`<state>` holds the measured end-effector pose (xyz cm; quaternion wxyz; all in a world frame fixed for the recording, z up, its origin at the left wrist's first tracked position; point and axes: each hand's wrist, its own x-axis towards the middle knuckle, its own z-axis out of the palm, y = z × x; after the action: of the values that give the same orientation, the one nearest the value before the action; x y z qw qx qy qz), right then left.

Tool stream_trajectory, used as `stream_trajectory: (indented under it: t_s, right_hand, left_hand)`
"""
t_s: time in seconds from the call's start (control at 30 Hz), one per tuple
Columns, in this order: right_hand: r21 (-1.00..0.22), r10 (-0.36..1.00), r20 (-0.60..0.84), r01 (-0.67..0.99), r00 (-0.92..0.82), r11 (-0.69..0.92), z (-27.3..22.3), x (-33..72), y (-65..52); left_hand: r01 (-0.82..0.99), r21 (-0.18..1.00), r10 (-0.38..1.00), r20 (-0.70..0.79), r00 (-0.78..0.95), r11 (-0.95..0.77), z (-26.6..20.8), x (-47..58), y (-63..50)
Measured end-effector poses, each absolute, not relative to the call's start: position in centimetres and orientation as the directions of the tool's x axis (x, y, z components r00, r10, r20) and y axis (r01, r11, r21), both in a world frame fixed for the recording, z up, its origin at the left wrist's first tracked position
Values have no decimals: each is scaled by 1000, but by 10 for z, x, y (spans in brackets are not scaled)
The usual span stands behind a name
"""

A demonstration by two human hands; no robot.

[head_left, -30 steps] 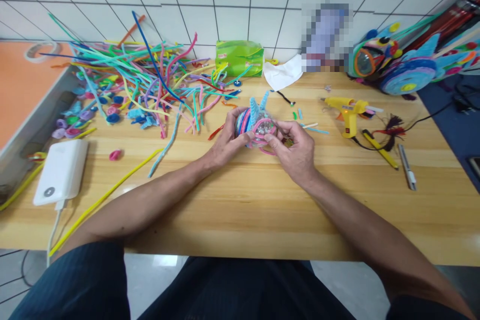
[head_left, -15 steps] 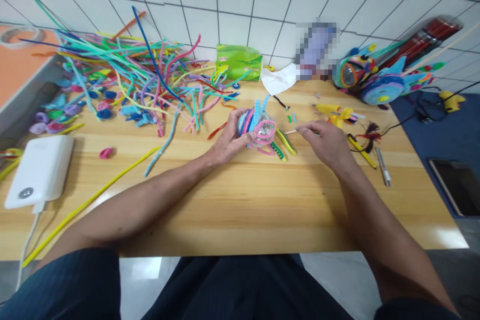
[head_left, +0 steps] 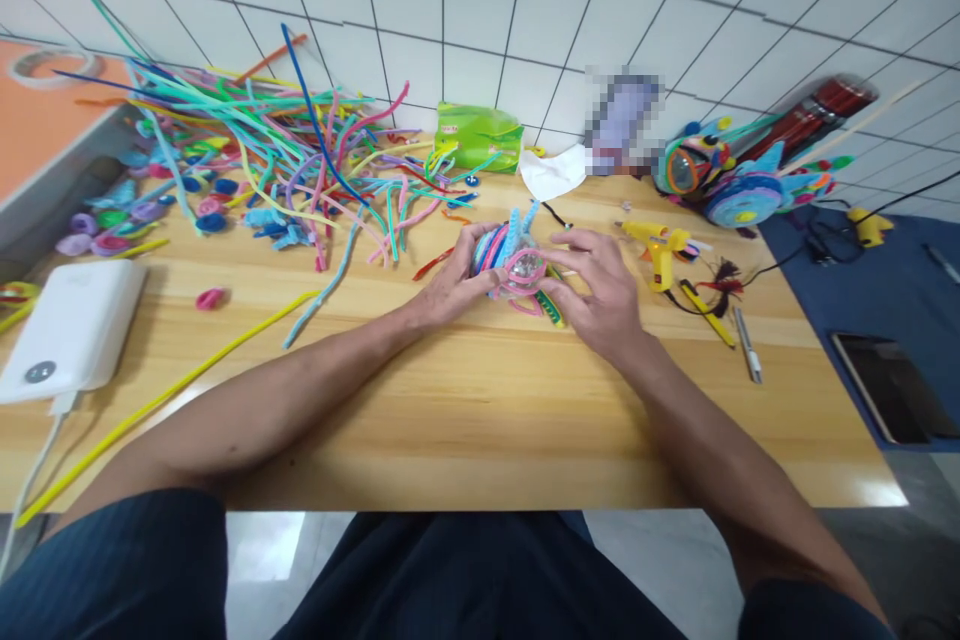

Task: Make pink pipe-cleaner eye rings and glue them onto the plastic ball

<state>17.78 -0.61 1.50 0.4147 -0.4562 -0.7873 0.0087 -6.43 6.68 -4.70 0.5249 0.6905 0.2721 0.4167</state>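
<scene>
A pipe-cleaner craft (head_left: 490, 248), wound in blue, pink and white stripes, sits over the middle of the table. Two light blue twisted pieces stick up from its top, and a pink ring (head_left: 525, 267) surrounds its clear, silvery end. My left hand (head_left: 456, 272) is closed around the craft's left side, thumb across the front. Against its right side, the thumb and fingertips of my right hand (head_left: 600, 290) grip near the pink ring. Whether a thin stick is also between those fingers is hard to make out. Green-and-yellow tool handles (head_left: 551, 308) lie partly hidden below.
A heap of coloured pipe cleaners (head_left: 300, 140) spreads over the back left. To the right lie a yellow glue gun (head_left: 658, 248), a yellow craft knife (head_left: 707, 313) and a pen (head_left: 747, 345). A white power bank (head_left: 79, 325) is at the left; a finished fish-like craft (head_left: 742, 198) stands back right.
My right hand has moved left from beside the tool handles to the craft, and its fingers now touch the ringed end. My left hand keeps its hold. The view has shifted slightly.
</scene>
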Motion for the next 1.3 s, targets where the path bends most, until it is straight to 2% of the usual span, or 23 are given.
stream_trajectory:
  t_s: [0.1, 0.27, 0.6, 1.0, 1.3]
  right_hand:
    - [-349, 705, 631, 693, -325, 631, 6, 174, 11]
    - [-224, 585, 712, 664, -388, 713, -9, 178, 21]
    - [-271, 605, 714, 659, -351, 702, -12, 174, 16]
    - [-126, 536, 742, 702, -402, 701, -7, 172, 13]
    - [-86, 511, 754, 710, -412, 699, -5, 166, 11]
  left_hand:
    - [-52, 958, 808, 266, 526, -281, -45, -66, 67]
    - [-63, 959, 790, 263, 555, -275, -41, -68, 68]
    - [-55, 956, 767, 264, 584, -288, -42, -70, 71]
    - [-56, 963, 759, 243, 604, -264, -42, -71, 70]
    - [-40, 945, 742, 280, 609, -324, -38, -71, 69]
